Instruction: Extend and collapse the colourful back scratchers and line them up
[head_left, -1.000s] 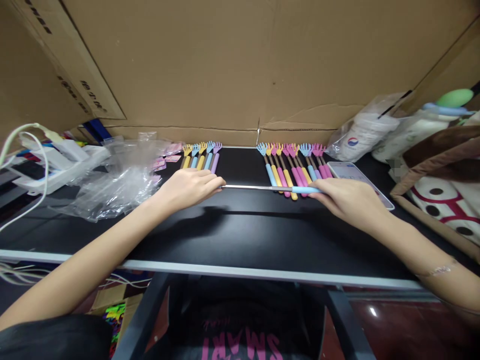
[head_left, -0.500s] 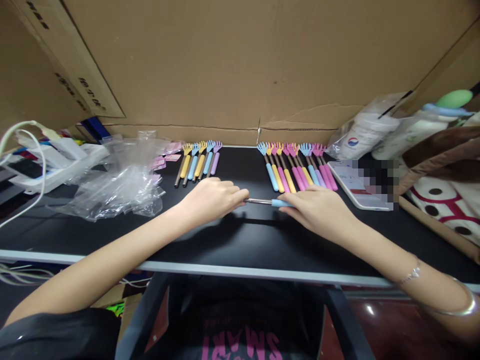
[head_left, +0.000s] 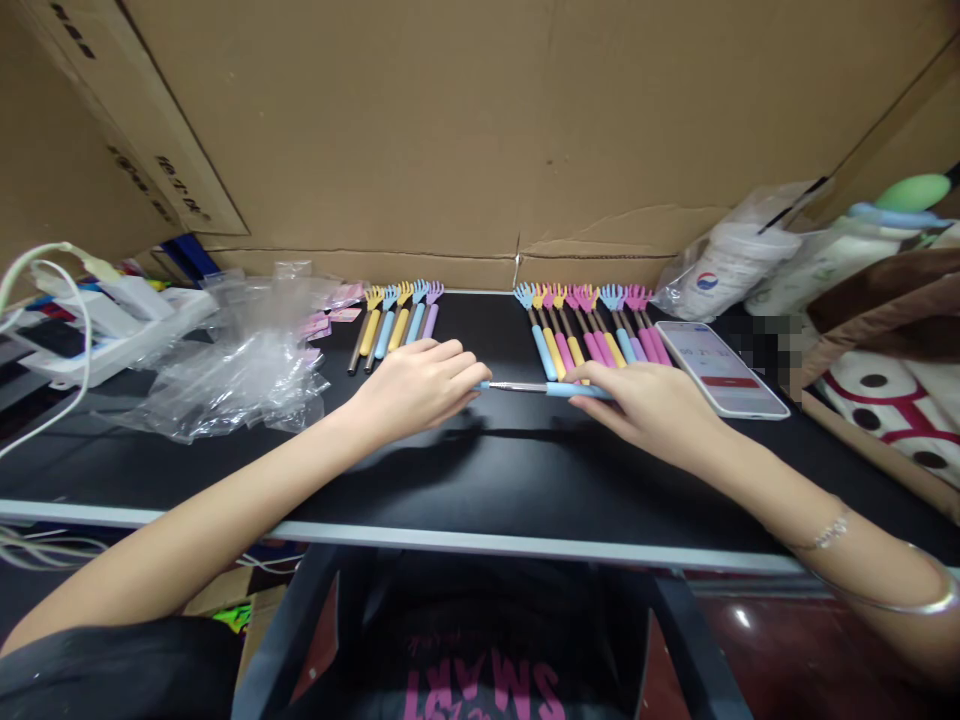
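Note:
Between my hands, level above the black table, is a back scratcher (head_left: 517,386) with a silver rod and a light-blue grip. My left hand (head_left: 424,388) is closed round its head end, which the fingers mostly cover. My right hand (head_left: 634,402) is closed on the blue grip. Behind my left hand lies a row of yellow, blue and purple back scratchers (head_left: 398,325). Behind my right hand lies a longer row of back scratchers (head_left: 551,335) in blue, yellow, pink and purple, their claw heads toward the cardboard wall.
Clear plastic bags (head_left: 247,370) are heaped at the left, by a white power strip (head_left: 112,340) with cables. To the right are a phone (head_left: 724,370), a bagged white cup (head_left: 731,265), a bottle (head_left: 862,250) and a brown-and-white fabric item (head_left: 892,350). A cardboard wall (head_left: 450,130) stands behind.
My hands have moved slightly apart, my right hand shifting right with the blue grip. A bit of light blue now shows beside my left fingers, and more of the grip is visible.

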